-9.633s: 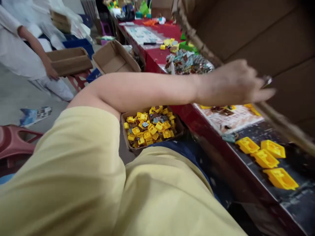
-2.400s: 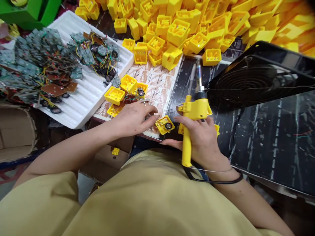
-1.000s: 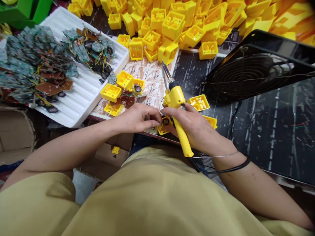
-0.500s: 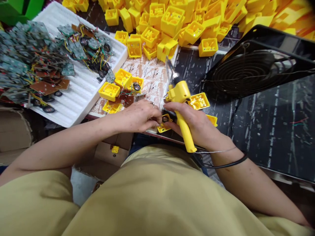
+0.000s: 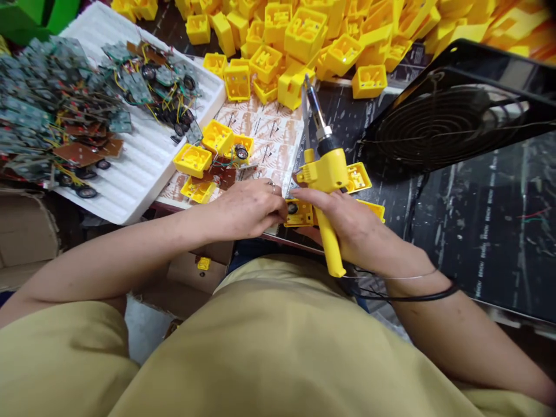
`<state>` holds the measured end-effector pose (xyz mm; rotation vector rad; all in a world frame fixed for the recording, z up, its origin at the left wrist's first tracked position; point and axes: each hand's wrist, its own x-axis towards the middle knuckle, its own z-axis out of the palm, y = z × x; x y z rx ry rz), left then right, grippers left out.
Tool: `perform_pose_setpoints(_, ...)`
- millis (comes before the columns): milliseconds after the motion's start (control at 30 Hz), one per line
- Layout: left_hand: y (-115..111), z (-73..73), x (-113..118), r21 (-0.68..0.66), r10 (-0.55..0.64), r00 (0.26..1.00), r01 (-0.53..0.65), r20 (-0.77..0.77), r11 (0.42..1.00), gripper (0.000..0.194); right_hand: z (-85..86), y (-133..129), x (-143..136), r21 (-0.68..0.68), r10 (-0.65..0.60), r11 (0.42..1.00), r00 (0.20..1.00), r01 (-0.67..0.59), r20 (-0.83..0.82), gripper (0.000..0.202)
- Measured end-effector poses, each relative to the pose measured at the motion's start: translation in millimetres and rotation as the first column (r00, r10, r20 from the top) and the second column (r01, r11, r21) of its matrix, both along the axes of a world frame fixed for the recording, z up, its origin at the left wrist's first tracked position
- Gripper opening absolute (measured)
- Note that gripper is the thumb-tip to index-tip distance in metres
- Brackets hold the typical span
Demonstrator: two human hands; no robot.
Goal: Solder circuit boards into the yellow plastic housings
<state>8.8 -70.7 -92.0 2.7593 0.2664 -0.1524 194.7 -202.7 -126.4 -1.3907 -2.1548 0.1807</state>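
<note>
My right hand (image 5: 362,229) is wrapped round a yellow soldering gun (image 5: 326,168), its metal tip pointing up and away from me. Under that hand, at the table's near edge, is a small open yellow plastic case (image 5: 304,214) with a round black part (image 5: 293,207) inside. The curled fingers of my left hand (image 5: 249,208) pinch the case's left side; the fingertips are partly hidden. Beyond my left hand lie several yellow cases (image 5: 192,161), a brown circuit board (image 5: 223,176) and a round speaker-like part (image 5: 241,152). Another open case (image 5: 358,176) sits behind my right hand.
A white foam tray (image 5: 145,150) on the left bears heaped circuit boards (image 5: 39,110) with wires. Yellow cases (image 5: 304,35) are piled along the back. A black fan (image 5: 434,121) stands at right. An open cardboard box (image 5: 191,278) is below the table edge.
The soldering gun and my right hand have shifted right, and its tip has swung right and up. More of the yellow case shows between my hands. My left hand has barely moved.
</note>
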Motion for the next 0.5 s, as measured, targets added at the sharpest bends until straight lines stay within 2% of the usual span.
perform_pose_setpoints(100, -3.8, -0.2, -0.3, -0.014, 0.043, 0.999, -0.042, 0.034, 0.999, 0.018, 11.6, -1.9, 14.9, 0.048, -0.006, 0.999, 1.000, 0.007, -0.023, 0.047)
perform_pose_setpoints(233, -2.7, -1.6, 4.8, -0.077, 0.059, 0.981, -0.046, 0.183, 0.996, 0.017, 17.1, -15.0, 13.5, 0.191, -0.192, 0.960, 0.978, 0.205, -0.085, 0.046)
perform_pose_setpoints(367, 0.0, -6.1, 17.0, -0.121, 0.059, 0.987, -0.041, 0.150, 0.992, 0.015, 5.4, -22.5, -8.0, 0.260, -0.345, 0.907, 0.939, 0.331, 0.006, 0.066)
perform_pose_setpoints(433, 0.4, -6.7, 21.1, -0.064, 0.068, 0.993, -0.062, 0.091, 0.996, 0.017, -3.2, -19.8, -20.4, 0.252, -0.388, 0.898, 0.920, 0.362, 0.061, 0.071)
perform_pose_setpoints(500, 0.4, -5.0, 20.4, 0.019, 0.075, 0.996, -0.076, 0.040, 0.997, 0.018, -10.1, -14.8, -28.5, 0.243, -0.417, 0.891, 0.903, 0.384, 0.101, 0.066)
